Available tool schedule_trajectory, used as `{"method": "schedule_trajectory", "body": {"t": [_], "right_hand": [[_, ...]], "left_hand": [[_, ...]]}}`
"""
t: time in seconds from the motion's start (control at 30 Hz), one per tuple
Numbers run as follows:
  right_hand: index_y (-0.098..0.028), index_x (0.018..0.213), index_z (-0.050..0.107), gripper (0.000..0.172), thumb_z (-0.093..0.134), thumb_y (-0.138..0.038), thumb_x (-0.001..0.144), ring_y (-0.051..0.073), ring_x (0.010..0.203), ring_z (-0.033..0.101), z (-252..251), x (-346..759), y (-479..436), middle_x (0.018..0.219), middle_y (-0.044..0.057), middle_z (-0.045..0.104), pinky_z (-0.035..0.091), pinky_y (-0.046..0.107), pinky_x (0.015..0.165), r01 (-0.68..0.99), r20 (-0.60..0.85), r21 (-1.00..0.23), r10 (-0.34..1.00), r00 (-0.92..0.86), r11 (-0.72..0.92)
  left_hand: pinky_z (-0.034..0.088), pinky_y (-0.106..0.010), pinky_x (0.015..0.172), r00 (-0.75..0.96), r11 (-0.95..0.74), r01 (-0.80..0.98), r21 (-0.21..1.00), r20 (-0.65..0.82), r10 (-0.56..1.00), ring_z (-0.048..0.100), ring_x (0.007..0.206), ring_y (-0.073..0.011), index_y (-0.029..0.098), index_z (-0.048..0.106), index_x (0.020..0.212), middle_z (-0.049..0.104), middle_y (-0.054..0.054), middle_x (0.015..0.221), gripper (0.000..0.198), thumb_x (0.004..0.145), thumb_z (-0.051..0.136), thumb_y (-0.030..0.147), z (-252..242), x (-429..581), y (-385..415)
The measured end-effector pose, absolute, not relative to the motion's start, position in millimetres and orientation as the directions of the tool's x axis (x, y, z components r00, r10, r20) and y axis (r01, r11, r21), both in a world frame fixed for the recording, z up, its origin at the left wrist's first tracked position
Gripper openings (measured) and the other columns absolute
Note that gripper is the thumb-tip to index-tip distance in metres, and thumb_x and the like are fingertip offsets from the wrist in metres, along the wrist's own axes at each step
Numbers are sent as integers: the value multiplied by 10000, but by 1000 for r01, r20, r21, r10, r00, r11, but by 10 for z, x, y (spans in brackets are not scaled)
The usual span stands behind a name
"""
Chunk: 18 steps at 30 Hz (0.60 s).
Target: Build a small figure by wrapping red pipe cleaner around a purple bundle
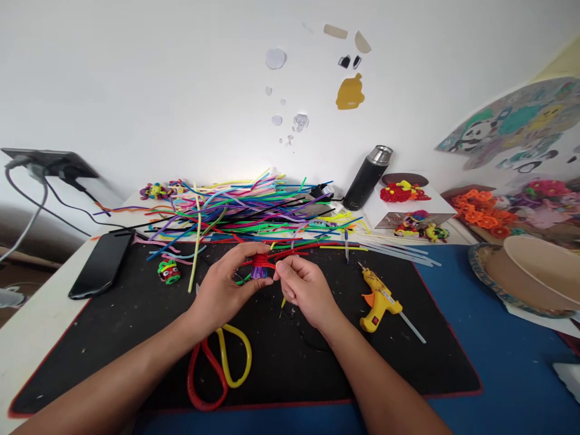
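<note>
My left hand [226,290] is closed on a small pipe-cleaner figure [260,264], red on top and purple below, held above the black mat [113,338]. My right hand [304,289] pinches a red pipe cleaner [294,251] that runs off the figure to the right. Scissors with red and yellow handles [220,368] lie on the mat under my left wrist. A yellow glue gun [378,299] lies to the right of my right hand.
A heap of coloured pipe cleaners [244,205] covers the back of the table. A phone [102,264] lies at the left, a small finished figure [169,272] beside it. A dark flask [368,177], craft pieces and paper plates [534,272] stand at the right.
</note>
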State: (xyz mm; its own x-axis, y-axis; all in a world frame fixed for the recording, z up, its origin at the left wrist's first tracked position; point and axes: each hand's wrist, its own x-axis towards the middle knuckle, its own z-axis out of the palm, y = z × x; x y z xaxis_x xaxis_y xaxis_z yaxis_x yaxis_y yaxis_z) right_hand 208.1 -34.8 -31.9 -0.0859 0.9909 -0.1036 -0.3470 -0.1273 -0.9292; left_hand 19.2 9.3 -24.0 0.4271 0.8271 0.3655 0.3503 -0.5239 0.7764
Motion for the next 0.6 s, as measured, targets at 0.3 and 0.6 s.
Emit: {"method": "schedule_trajectory", "body": {"t": [0.3, 0.6], "right_hand": [[-192, 742, 630, 463, 780, -617, 850, 59, 390, 258, -291, 2064, -374, 444, -111, 379, 201, 233, 418, -384, -82, -917, 993, -84, -108], [-191, 718, 630, 467, 793, -610, 846, 58, 388, 251, -283, 2078, -364, 440, -112, 355, 188, 232, 413, -394, -89, -914, 995, -38, -97]], "left_hand": [[578, -472, 1068, 446, -535, 411, 738, 349, 824, 714, 1201, -280, 249, 687, 1271, 754, -87, 1282, 379, 906, 770, 309, -342, 200, 162], [576, -445, 1074, 554, -732, 377, 568, 494, 670, 716, 1205, -261, 244, 697, 1294, 763, -110, 1281, 381, 936, 641, 128, -487, 201, 183]]}}
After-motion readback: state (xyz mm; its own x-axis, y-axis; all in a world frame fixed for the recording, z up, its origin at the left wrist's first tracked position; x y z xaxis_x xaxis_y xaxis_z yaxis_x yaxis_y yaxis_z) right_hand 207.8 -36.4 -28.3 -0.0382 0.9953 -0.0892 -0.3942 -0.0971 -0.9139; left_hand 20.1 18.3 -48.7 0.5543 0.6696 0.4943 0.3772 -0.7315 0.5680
